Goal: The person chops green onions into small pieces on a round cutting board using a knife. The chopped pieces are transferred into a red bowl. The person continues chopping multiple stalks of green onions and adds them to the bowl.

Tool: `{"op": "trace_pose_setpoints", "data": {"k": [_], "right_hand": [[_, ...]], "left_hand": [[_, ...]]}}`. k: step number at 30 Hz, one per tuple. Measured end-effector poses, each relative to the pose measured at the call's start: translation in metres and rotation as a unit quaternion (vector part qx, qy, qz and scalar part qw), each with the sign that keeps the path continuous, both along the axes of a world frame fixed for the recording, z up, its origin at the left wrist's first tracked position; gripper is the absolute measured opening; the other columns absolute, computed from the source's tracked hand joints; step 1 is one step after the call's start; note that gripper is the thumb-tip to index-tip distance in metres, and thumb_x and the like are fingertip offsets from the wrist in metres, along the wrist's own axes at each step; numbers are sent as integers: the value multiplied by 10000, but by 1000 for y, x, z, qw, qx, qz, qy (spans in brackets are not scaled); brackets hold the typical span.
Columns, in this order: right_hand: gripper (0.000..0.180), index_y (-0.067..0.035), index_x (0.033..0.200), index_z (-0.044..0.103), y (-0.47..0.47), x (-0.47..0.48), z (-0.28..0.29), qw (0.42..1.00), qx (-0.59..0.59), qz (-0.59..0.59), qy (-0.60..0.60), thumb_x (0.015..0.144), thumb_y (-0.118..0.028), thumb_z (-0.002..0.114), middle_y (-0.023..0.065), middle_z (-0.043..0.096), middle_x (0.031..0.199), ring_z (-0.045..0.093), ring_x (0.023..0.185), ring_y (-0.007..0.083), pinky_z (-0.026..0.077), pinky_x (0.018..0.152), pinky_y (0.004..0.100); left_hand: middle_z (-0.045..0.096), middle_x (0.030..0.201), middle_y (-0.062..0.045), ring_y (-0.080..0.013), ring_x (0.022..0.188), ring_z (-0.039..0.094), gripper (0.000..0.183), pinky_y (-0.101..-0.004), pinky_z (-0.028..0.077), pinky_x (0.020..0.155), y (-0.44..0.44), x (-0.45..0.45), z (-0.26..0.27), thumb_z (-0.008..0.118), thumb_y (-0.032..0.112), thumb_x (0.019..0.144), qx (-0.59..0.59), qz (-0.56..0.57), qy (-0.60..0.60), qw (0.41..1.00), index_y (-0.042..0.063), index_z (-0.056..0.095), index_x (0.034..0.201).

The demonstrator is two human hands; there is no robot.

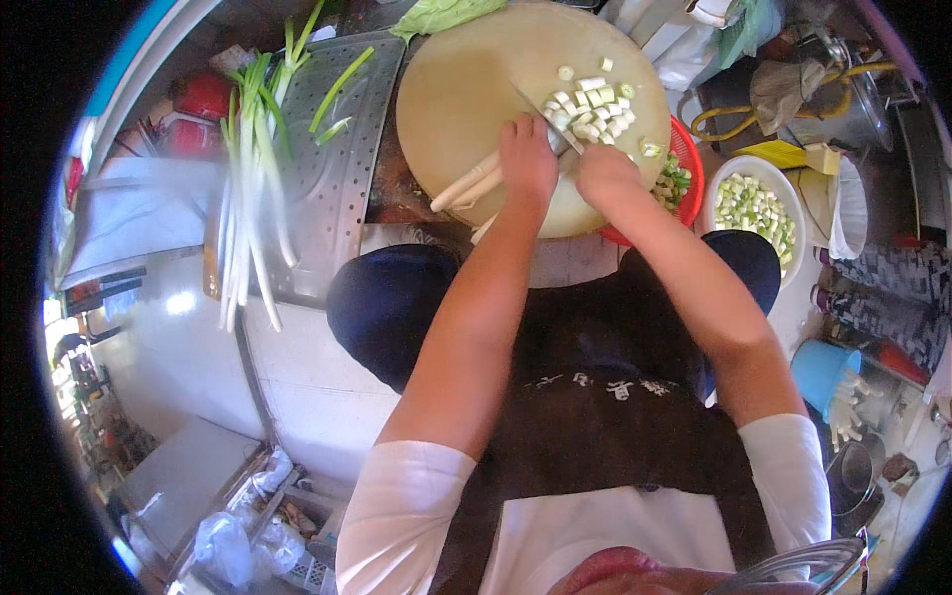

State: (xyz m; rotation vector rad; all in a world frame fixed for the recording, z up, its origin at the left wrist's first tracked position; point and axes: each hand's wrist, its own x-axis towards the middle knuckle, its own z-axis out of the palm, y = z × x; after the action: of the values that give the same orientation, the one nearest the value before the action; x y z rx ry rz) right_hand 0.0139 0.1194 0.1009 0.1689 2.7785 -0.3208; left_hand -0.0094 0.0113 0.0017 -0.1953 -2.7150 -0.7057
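My left hand (529, 160) presses a bundle of white scallion stalks (468, 183) on a round cutting board (457, 97). Their root ends point toward me, to the lower left. In my right hand (610, 177) is the handle of a kitchen knife (570, 138); its blade stands edge-down beside my left fingertips. The handle is mostly hidden by my fingers. Beyond the blade, to the right, lies a heap of short-cut scallion pieces (595, 111). A few loose pieces are scattered around the heap.
Whole scallions (249, 171) lie across a perforated metal tray (338, 171) at left. A red basket (690, 163) with cut greens sits under the board's right edge. Farther right stands a white bowl (794, 195) of chopped scallion. Another person's patterned trouser legs (885, 286) show at far right.
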Motion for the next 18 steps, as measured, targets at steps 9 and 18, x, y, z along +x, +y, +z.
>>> {"op": "trace_pose_setpoints", "data": {"k": [9,18], "right_hand": [[316,-37,1032,611,-5,-5,45,989,-11,59,-134,842,-222,439,217,620,1030,606,963,344,479,829,434],[312,-50,1096,600,-12,-12,41,991,-6,88,-97,843,-166,459,202,611,1071,582,1012,359,460,869,434]], "left_hand": [[522,987,-152,-327,924,479,250,-419,407,804,-5,-6,-14,530,46,723,18,32,19,999,20,541,971],[511,983,-163,-345,942,464,273,-407,387,854,-5,-4,-10,582,54,695,29,60,6,998,14,525,959]]}}
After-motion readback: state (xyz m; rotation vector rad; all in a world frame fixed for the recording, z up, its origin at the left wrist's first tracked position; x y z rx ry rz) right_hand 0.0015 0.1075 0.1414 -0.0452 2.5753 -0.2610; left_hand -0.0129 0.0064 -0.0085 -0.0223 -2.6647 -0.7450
